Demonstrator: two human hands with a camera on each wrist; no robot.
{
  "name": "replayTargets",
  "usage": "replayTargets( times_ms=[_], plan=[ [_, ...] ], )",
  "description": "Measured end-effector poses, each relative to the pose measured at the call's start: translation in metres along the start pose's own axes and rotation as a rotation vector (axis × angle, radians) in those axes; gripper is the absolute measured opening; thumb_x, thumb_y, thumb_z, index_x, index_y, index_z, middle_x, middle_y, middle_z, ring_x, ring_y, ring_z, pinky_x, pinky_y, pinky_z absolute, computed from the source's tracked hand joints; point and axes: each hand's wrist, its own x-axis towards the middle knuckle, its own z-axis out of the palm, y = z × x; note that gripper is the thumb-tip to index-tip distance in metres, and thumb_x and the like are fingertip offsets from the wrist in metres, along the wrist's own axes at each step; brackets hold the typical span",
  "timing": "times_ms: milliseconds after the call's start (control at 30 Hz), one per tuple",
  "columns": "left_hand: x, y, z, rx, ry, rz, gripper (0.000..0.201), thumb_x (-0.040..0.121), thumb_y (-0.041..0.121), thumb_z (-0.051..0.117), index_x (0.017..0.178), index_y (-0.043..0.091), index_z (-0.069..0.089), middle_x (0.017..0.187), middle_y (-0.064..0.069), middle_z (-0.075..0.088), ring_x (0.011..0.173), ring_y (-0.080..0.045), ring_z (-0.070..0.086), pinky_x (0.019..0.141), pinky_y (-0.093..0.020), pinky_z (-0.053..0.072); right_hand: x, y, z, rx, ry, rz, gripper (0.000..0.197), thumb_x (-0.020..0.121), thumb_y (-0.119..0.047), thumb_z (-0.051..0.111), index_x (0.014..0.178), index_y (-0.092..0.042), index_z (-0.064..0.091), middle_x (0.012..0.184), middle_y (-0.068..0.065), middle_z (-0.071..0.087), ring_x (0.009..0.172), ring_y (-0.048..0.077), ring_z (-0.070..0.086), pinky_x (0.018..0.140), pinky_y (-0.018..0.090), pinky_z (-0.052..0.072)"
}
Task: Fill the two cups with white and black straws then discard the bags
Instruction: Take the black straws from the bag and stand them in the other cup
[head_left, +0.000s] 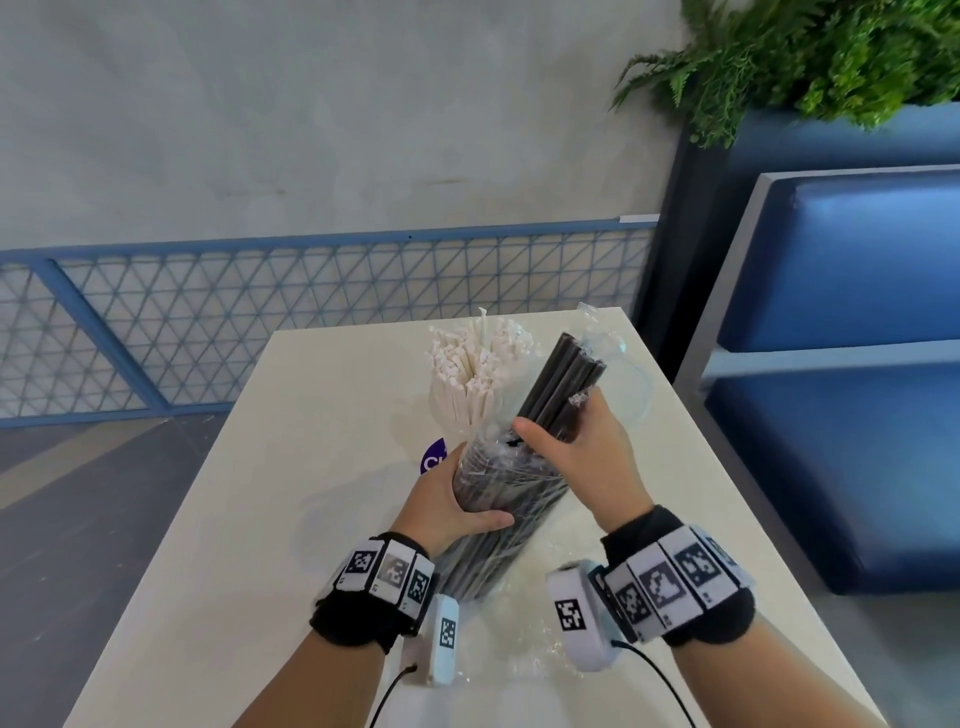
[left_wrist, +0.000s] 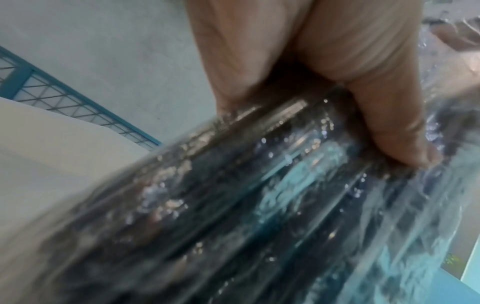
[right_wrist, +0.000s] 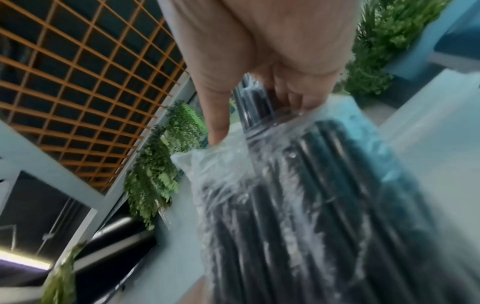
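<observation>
Left hand (head_left: 447, 506) wrapped round crinkly clear plastic bag (head_left: 498, 519) of stiff, light black straws (head_left: 561, 384); right hand (head_left: 587, 457) gripping straws above bag mouth. Slippery film: best squeezed mid-bundle.

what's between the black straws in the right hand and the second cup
The second cup cannot be made out. The right hand grips a bunch of black straws half out of the clear bag the left hand holds; that bag still sheathes their lower ends.
</observation>
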Motion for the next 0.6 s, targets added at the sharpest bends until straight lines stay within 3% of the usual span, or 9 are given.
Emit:
replayTargets(
  times_ms=[100, 167, 267, 333, 467, 600],
  plan=[
    [0.0, 0.0, 0.0, -0.036, -0.005, -0.009, 0.086, 0.056, 0.028, 0.088, 0.131, 0.024, 0.046, 0.119, 0.007, 0.064, 0.111, -0.009, 0.059, 0.101, -0.034, 0.046, 0.013, -0.002, 0.008, 0.092, 0.028, 0.094, 0.038, 0.072, -0.028, 0.078, 0.099, -0.01, 0.059, 0.093, 0.008, 0.071, 0.079, 0.021, 0.068, 0.07, 0.038, 0.057],
    [0.0, 0.0, -0.001, -0.053, 0.009, -0.018, 0.082, 0.057, 0.025, 0.088, 0.129, 0.023, 0.048, 0.116, 0.008, 0.065, 0.109, -0.008, 0.061, 0.099, -0.034, 0.047, 0.019, -0.005, 0.012, 0.201, 0.019, 0.164, 0.035, 0.075, -0.026, 0.075, 0.098, -0.006, 0.059, 0.091, 0.019, 0.07, 0.071, 0.029, 0.069, 0.062, 0.042, 0.058],
    [0.002, 0.0, -0.004, -0.07, 0.036, -0.036, 0.069, 0.059, 0.021, 0.087, 0.119, 0.024, 0.053, 0.109, 0.01, 0.066, 0.103, -0.006, 0.062, 0.097, -0.032, 0.048, 0.027, -0.009, 0.012, 0.174, 0.058, 0.097, 0.031, 0.078, -0.029, 0.071, 0.098, -0.009, 0.059, 0.092, 0.014, 0.07, 0.082, 0.027, 0.068, 0.076, 0.046, 0.056],
    [0.003, -0.001, -0.006, -0.07, 0.035, -0.041, 0.066, 0.058, 0.022, 0.087, 0.116, 0.026, 0.054, 0.108, 0.009, 0.067, 0.104, -0.008, 0.063, 0.097, -0.031, 0.048, 0.032, -0.017, 0.007, 0.19, 0.088, 0.04, 0.028, 0.081, -0.026, 0.069, 0.098, -0.007, 0.059, 0.091, 0.011, 0.071, 0.086, 0.023, 0.068, 0.083, 0.044, 0.054],
    [0.005, -0.006, -0.007, -0.055, 0.038, -0.056, 0.07, 0.057, 0.026, 0.088, 0.118, 0.023, 0.054, 0.11, 0.007, 0.066, 0.105, -0.01, 0.062, 0.098, -0.033, 0.047, 0.037, -0.027, -0.005, 0.383, 0.11, -0.03, 0.028, 0.084, -0.017, 0.066, 0.103, 0.003, 0.058, 0.089, 0.012, 0.071, 0.085, 0.02, 0.069, 0.082, 0.035, 0.056],
    [0.004, -0.006, -0.005, -0.07, 0.023, -0.061, 0.079, 0.055, 0.026, 0.089, 0.125, 0.021, 0.051, 0.113, 0.007, 0.066, 0.106, -0.009, 0.061, 0.098, -0.034, 0.048, 0.035, -0.018, -0.005, 0.433, -0.009, 0.074, 0.028, 0.075, -0.017, 0.076, 0.097, -0.003, 0.067, 0.094, 0.012, 0.072, 0.091, 0.021, 0.069, 0.084, 0.035, 0.054]
  ],
)
